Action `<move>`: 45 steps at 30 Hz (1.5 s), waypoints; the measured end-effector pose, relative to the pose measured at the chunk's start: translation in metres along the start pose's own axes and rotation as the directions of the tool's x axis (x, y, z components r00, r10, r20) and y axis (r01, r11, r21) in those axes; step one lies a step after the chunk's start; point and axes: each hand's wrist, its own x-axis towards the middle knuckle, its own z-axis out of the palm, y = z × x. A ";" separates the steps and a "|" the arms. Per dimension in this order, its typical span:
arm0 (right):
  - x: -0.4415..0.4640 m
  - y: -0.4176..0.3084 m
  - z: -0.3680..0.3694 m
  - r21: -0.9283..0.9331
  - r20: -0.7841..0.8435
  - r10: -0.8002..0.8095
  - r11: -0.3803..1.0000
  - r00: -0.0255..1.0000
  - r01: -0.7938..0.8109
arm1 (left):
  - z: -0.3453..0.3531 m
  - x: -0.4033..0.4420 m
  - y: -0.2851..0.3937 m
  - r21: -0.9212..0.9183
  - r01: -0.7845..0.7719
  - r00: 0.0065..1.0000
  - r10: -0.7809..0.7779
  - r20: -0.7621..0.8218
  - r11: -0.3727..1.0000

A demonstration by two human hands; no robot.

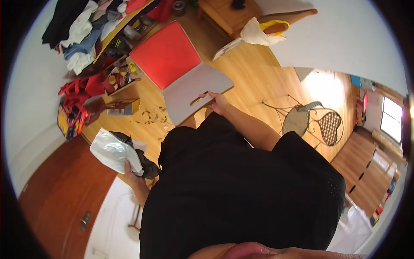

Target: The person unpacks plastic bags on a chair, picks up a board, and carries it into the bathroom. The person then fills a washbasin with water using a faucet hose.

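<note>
My left hand (130, 173) is closed on a bundle of plastic bags at the left of the view: a silvery white bag (114, 152) with crumpled black plastic (148, 166) beside and behind it. In the middle, my right hand (219, 103) grips the edge of a chair's grey backrest (185, 93), its fingers at the oblong handle slot. The chair's red seat (166, 55) lies beyond the backrest. The chair's legs are mostly hidden.
A brown door (56, 198) stands at the lower left. Red bags (88, 88) and piled clothes (82, 32) are at the upper left. Scattered leaves (155, 116) lie near the chair. A metal chair with a heart-shaped back (330, 128) is at the right.
</note>
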 end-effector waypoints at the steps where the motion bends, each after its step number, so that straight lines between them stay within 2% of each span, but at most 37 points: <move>1: -0.001 0.002 -0.003 -0.001 -0.033 -0.012 1.000 0.999 0.012 | -0.001 0.017 0.013 -0.002 0.008 0.999 -0.008 0.051 1.000; 3: -0.005 0.002 -0.017 -0.023 -0.113 -0.079 0.997 0.990 0.077 | 0.001 0.038 0.031 0.062 0.002 0.997 -0.007 0.077 0.998; 6: -0.010 -0.017 -0.041 0.159 -0.246 -0.098 0.977 0.964 0.140 | 0.005 0.062 0.044 0.122 0.009 0.989 -0.027 0.146 0.992; 9: -0.005 -0.030 -0.073 0.263 -0.435 -0.270 0.874 0.859 0.408 | 0.012 0.081 0.051 0.157 0.016 0.982 -0.045 0.183 0.987; 12: -0.024 -0.045 -0.094 0.206 -0.490 -0.305 0.870 0.817 0.448 | 0.026 0.090 0.057 0.175 0.038 0.965 -0.082 0.247 0.984; 16: -0.046 -0.044 -0.119 0.256 -0.517 -0.228 0.879 0.825 0.403 | 0.052 0.083 0.061 0.234 0.004 0.955 -0.073 0.288 0.972; 19: -0.035 -0.025 -0.145 0.202 -0.492 -0.275 0.887 0.826 0.415 | 0.045 0.094 0.061 0.295 0.041 0.948 -0.130 0.290 0.955; 23: -0.030 -0.009 -0.124 0.338 -0.500 -0.212 0.845 0.840 0.414 | 0.070 0.085 0.059 0.413 -0.011 0.898 -0.173 0.405 0.910; 25: -0.028 -0.003 -0.101 0.358 -0.539 -0.260 0.791 0.801 0.497 | 0.092 0.069 0.053 0.481 -0.141 0.851 -0.143 0.505 0.865; 27: 0.002 0.006 -0.087 0.299 -0.624 -0.234 0.810 0.745 0.505 | 0.113 0.068 0.045 0.531 -0.276 0.777 -0.139 0.614 0.801; 29: 0.007 0.009 -0.053 0.269 -0.538 -0.289 0.831 0.792 0.487 | 0.151 0.058 0.033 0.544 -0.173 0.780 -0.223 0.585 0.821; 30: 0.021 0.010 -0.036 0.255 -0.564 -0.314 0.813 0.764 0.523 | 0.171 0.048 0.025 0.547 -0.121 0.782 -0.260 0.566 0.828; 32: 0.038 0.006 -0.005 0.156 -0.584 -0.362 0.828 0.726 0.538 | 0.209 0.040 -0.001 0.546 -0.009 0.689 -0.390 0.610 0.838; 33: 0.038 0.001 0.011 0.073 -0.581 -0.381 0.856 0.719 0.513 | 0.225 0.054 -0.012 0.594 -0.085 0.648 -0.408 0.643 0.800; 35: 0.021 -0.010 0.046 0.068 -0.532 -0.356 0.887 0.769 0.457 | 0.258 0.046 -0.037 0.654 -0.198 0.580 -0.450 0.679 0.730; 37: 0.064 0.000 0.056 -0.275 -0.467 -0.523 0.852 0.713 0.445 | 0.295 0.022 -0.064 0.657 -0.260 0.503 -0.482 0.718 0.708; 38: 0.080 0.007 0.064 -0.379 -0.421 -0.556 0.826 0.717 0.417 | 0.306 0.033 -0.075 0.666 -0.248 0.470 -0.514 0.717 0.703; 40: 0.101 0.026 0.078 -0.449 -0.335 -0.534 0.815 0.776 0.367 | 0.323 0.063 -0.095 0.691 -0.217 0.407 -0.579 0.706 0.690; 41: 0.105 0.035 0.083 -0.444 -0.295 -0.500 0.826 0.814 0.347 | 0.330 0.051 -0.102 0.673 -0.292 0.470 -0.510 0.720 0.680; 45: 0.126 0.049 0.084 -0.421 -0.184 -0.405 0.856 0.896 0.300 | 0.328 0.090 -0.111 0.695 -0.220 0.512 -0.525 0.680 0.685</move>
